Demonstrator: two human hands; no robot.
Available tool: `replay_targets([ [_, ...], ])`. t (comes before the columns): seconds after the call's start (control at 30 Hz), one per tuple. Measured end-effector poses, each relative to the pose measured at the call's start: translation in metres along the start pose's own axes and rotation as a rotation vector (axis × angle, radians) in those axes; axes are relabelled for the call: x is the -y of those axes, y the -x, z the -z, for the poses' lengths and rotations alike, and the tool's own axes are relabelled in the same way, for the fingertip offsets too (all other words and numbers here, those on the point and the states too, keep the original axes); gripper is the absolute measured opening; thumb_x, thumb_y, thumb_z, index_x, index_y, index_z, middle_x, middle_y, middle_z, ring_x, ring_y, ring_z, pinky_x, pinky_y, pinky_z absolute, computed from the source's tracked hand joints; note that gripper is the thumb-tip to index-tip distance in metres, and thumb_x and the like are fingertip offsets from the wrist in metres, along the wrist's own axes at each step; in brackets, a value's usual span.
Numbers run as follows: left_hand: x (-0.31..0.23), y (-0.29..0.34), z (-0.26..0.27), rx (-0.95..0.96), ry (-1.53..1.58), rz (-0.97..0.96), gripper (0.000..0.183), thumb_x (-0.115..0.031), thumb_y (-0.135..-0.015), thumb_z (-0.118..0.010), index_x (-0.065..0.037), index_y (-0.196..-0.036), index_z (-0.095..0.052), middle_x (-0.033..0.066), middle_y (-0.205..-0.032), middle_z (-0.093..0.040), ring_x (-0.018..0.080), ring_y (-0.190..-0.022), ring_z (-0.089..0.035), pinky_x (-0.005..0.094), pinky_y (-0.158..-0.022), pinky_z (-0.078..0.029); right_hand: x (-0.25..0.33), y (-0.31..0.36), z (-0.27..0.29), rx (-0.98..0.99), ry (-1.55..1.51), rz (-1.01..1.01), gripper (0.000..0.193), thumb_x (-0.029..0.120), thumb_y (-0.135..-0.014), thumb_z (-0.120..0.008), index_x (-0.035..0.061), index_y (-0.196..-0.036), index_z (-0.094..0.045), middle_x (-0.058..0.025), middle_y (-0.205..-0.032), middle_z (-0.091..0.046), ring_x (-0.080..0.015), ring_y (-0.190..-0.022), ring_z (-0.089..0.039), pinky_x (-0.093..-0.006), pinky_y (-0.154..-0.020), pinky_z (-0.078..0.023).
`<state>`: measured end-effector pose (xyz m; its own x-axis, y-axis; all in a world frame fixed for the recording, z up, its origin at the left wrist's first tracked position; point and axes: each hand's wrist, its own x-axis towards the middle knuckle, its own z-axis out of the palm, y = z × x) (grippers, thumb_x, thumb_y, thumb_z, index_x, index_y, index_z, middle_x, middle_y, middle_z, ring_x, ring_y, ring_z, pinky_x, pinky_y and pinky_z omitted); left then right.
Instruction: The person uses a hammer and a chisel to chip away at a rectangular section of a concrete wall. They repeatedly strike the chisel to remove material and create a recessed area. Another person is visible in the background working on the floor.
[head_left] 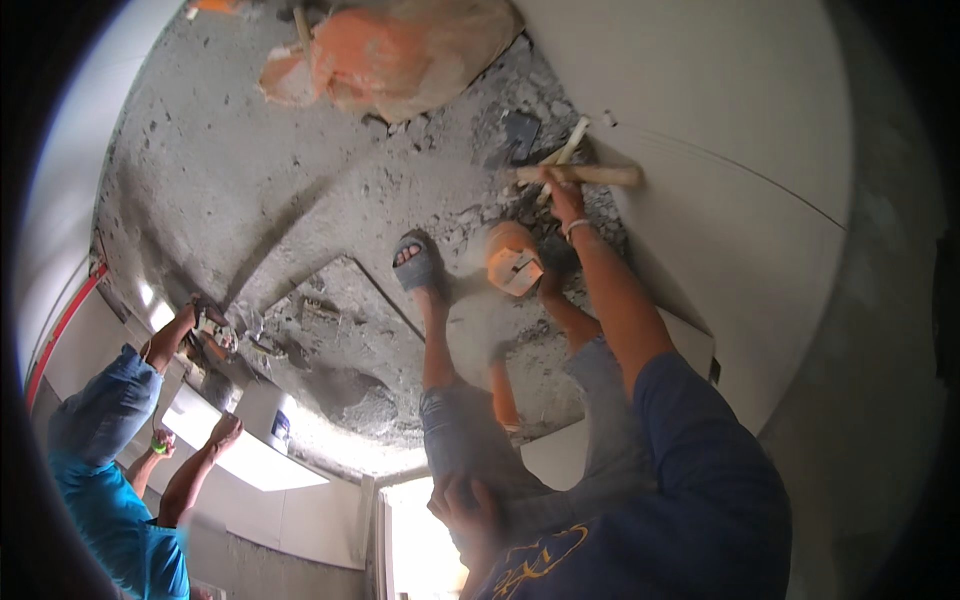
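Observation:
My right hand (566, 200), with a band at the wrist, is closed around a thick wooden handle (605, 175) beside the pale panel. No tool head can be made out. A pale stick (575, 138) crosses behind it. Just beyond lies a dark flat piece (520, 132) among rubble. Low in the view, my left hand (466, 510) appears blurred over my left thigh; its fingers are too smeared to read. Between my legs shows a bare limb (503, 392) that I cannot place. An orange object with a pale face (514, 262) stands near my right foot.
Broken rubble (465, 215) covers the dusty floor by my feet. A dusty orange sack (400, 55) lies at the far side. A large pale panel (720, 160) rises on the right. At left, another person in teal (115, 520) sits near a bright white sheet (245, 455).

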<state>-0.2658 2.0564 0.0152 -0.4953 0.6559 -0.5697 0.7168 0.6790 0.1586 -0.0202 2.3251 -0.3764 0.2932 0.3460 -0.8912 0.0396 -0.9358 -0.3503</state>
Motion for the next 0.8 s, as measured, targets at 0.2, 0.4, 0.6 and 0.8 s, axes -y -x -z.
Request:
replay_targets([
  [0.2,0.0,-0.003,0.002,0.065,-0.107,-0.034,0.022,-0.02,-0.08,-0.062,-0.005,-0.096,-0.059,0.0162,-0.106,-0.058,0.0334,-0.104,-0.053,0.0479,-0.094,-0.034,-0.032,-0.053,-0.024,-0.14,-0.325,0.106,0.087,0.057,-0.071,-0.072,0.0056,-0.135,-0.043,-0.0169,-0.136,-0.041,-0.0313,-0.126,-0.039,-0.0502,-0.105,-0.032],
  [0.4,0.001,-0.003,0.002,0.114,-0.174,-0.085,0.023,-0.016,-0.081,-0.061,-0.005,-0.101,-0.057,0.0167,-0.109,-0.056,0.034,-0.102,-0.051,0.0484,-0.092,-0.035,-0.04,-0.066,-0.035,-0.238,-0.433,0.05,0.073,0.041,-0.073,-0.074,0.0066,-0.131,-0.046,-0.0146,-0.132,-0.043,-0.0299,-0.123,-0.041,-0.0491,-0.105,-0.032],
  [0.6,0.016,-0.007,0.006,0.095,-0.146,-0.114,0.021,-0.02,-0.081,-0.06,-0.006,-0.098,-0.058,0.015,-0.111,-0.055,0.0351,-0.104,-0.051,0.0509,-0.095,-0.032,-0.042,-0.069,-0.037,-0.218,-0.597,0.013,0.037,0.029,-0.08,-0.072,0.0069,-0.109,-0.063,-0.0124,-0.12,-0.053,-0.0244,-0.113,-0.052,-0.0406,-0.101,-0.044],
  [0.8,0.019,-0.015,0.018,0.145,-0.181,-0.247,0.028,-0.011,-0.08,-0.059,-0.003,-0.106,-0.053,0.0204,-0.113,-0.053,0.038,-0.097,-0.048,0.0481,-0.081,-0.041,-0.049,-0.051,-0.024,0.149,-0.639,0.175,0.028,0.027,-0.084,-0.069,0.0113,-0.106,-0.065,-0.0058,-0.121,-0.054,-0.0228,-0.117,-0.051,-0.0407,-0.109,-0.035],
])
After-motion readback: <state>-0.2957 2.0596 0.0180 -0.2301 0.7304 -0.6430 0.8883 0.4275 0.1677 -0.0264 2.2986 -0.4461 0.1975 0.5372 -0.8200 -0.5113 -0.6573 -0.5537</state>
